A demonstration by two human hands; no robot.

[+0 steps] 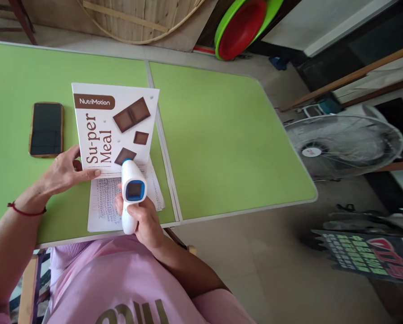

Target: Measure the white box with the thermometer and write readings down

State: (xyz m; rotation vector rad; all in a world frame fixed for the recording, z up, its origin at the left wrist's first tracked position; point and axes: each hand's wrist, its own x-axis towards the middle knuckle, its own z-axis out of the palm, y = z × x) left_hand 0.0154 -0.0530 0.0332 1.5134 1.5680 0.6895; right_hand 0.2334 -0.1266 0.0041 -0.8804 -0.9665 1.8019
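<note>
Two bent grips: left hand (64,168) pinching the box (125,139) by its near corner, right hand (149,220), to its right, curled round the thermometer (130,220); steadiness would likely help.

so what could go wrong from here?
The left hand grips the Su-per Meal box near one corner, so it could tip. The infrared thermometer in the right hand overlaps the box's lower edge in view; it might bump it. The handwritten sheets, partly hidden by the box, could slide if brushed.
</note>
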